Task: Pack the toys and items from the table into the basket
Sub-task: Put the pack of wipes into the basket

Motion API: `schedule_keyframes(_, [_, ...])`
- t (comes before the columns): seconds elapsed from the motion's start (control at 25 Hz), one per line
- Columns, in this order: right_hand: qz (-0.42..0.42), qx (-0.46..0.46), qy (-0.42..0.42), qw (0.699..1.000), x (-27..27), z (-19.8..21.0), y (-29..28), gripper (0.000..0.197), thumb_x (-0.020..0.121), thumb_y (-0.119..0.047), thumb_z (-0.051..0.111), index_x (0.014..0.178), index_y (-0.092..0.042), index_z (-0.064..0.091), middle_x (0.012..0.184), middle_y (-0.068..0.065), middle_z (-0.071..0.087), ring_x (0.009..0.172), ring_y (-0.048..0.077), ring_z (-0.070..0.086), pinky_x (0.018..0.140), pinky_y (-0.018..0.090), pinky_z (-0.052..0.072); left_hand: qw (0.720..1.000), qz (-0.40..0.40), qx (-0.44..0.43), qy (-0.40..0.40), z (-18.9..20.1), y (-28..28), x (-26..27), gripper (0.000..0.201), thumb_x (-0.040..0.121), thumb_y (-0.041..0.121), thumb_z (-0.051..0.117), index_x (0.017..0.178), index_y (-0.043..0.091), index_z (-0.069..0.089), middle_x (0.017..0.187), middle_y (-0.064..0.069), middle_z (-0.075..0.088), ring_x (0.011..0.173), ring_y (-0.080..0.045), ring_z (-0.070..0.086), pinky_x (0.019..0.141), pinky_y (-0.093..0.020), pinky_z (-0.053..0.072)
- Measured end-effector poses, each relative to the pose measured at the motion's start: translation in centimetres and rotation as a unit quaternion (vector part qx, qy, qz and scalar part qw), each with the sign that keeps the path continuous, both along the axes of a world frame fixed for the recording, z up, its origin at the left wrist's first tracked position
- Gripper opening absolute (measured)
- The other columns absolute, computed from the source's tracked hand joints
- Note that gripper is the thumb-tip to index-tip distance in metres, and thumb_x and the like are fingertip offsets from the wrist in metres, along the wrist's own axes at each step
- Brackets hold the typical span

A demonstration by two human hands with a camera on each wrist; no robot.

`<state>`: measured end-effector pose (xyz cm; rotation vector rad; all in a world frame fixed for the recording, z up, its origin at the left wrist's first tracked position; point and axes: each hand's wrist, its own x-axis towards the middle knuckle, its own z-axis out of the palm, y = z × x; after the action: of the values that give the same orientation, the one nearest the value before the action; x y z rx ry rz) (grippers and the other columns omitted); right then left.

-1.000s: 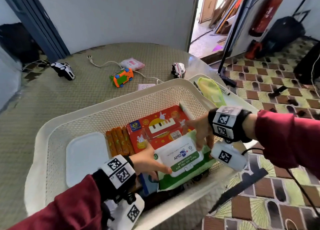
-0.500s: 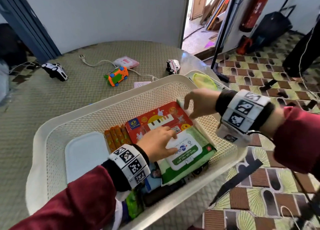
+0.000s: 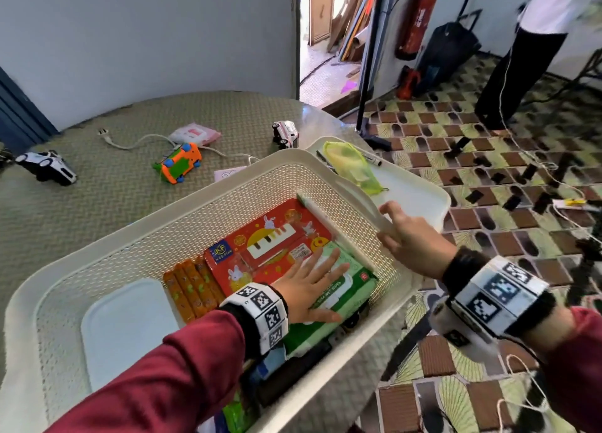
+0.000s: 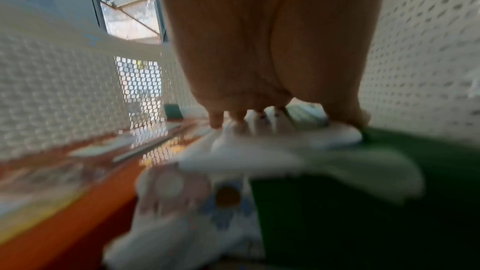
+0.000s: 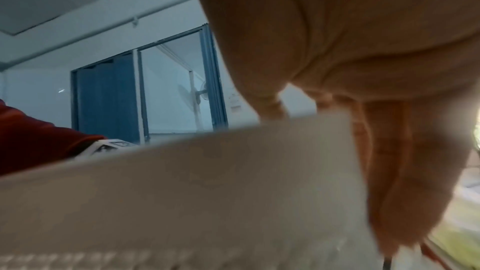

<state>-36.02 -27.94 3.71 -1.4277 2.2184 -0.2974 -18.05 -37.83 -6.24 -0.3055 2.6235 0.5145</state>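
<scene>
A cream perforated basket (image 3: 247, 169) stands on the table. In it lie a red toy piano box (image 3: 270, 247), orange packets (image 3: 192, 289), a white lid (image 3: 123, 328) and a green wet wipes pack (image 3: 355, 283). My left hand (image 3: 317, 279) lies flat on the wipes pack (image 4: 363, 192), fingers straight and spread. My right hand (image 3: 402, 232) grips the basket's right rim (image 5: 182, 171), thumb on the rim and fingers curled over it. An orange and green toy car (image 3: 177, 165), a white toy car (image 3: 286, 133) and a black and white toy car (image 3: 49, 167) sit on the table.
A pink pack (image 3: 195, 134), a white cable (image 3: 136, 143) and a small card (image 3: 228, 173) lie behind the basket. A white tray (image 3: 420, 191) at the right holds a green pouch (image 3: 353, 167) and a pen (image 3: 371, 159). A person (image 3: 534, 42) stands on the tiled floor.
The wipes pack has gone down flat into the basket under my left hand, which has spread out on it. My right hand has let go of the pack and moved to the right rim.
</scene>
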Motion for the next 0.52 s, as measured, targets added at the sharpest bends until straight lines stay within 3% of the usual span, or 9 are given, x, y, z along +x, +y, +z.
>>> schedule_keyframes(0.12, [-0.016, -0.058, 0.030, 0.998, 0.4, -2.0, 0.2, 0.029, 0.095, -0.005, 0.039, 0.123, -0.009, 0.031, 0.081, 0.010, 0.056, 0.075, 0.035, 0.060, 0.063, 0.035, 0.044, 1.000, -0.002, -0.027, 0.004, -1.2, 0.0, -0.4, 0.085, 0.092, 0.062, 0.035, 0.141, 0.037, -0.029, 0.146, 0.009, -0.041, 0.137, -0.021, -0.035, 0.115, -0.043, -0.019])
schedule_keyframes(0.24, [-0.029, -0.080, 0.043, 0.995, 0.3, -2.7, 0.3, 0.032, 0.094, -0.006, 0.040, 0.124, -0.011, 0.031, 0.082, 0.014, 0.061, 0.075, 0.036, 0.060, 0.067, 0.040, 0.047, 0.998, 0.002, -0.063, 0.007, -1.9, 0.3, -0.9, 0.082, 0.091, 0.067, 0.025, 0.133, 0.038, -0.039, 0.146, 0.007, -0.042, 0.135, -0.023, -0.038, 0.115, -0.045, -0.019])
schedule_keyframes(0.36, [-0.044, -0.093, 0.057, 0.993, 0.3, -2.9, 0.2, 0.033, 0.095, -0.008, 0.041, 0.127, -0.013, 0.034, 0.086, 0.013, 0.064, 0.072, 0.031, 0.059, 0.066, 0.037, 0.047, 0.996, 0.013, -0.088, 0.009, -2.3, 0.9, -1.3, 0.076, 0.076, 0.073, 0.001, 0.115, 0.042, -0.056, 0.143, 0.004, -0.045, 0.133, -0.028, -0.040, 0.115, -0.047, -0.018])
schedule_keyframes(0.44, [-0.057, -0.099, 0.057, 0.992, 0.3, -2.9, 0.2, 0.035, 0.095, -0.009, 0.042, 0.129, -0.014, 0.036, 0.087, 0.012, 0.065, 0.071, 0.028, 0.058, 0.066, 0.034, 0.046, 0.996, 0.023, -0.088, 0.005, -2.5, 1.1, -1.4, 0.075, 0.076, 0.070, 0.003, 0.108, 0.044, -0.059, 0.142, 0.003, -0.045, 0.131, -0.029, -0.040, 0.116, -0.048, -0.016])
schedule_keyframes(0.52, [-0.066, -0.101, 0.060, 0.991, 0.4, -3.0, 0.3, 0.034, 0.094, -0.010, 0.043, 0.128, -0.014, 0.039, 0.087, 0.010, 0.066, 0.070, 0.026, 0.058, 0.065, 0.031, 0.046, 0.996, 0.022, -0.091, 0.004, -2.5, 1.0, -1.5, 0.075, 0.077, 0.070, 0.004, 0.110, 0.044, -0.058, 0.142, 0.003, -0.045, 0.130, -0.028, -0.041, 0.116, -0.048, -0.017])
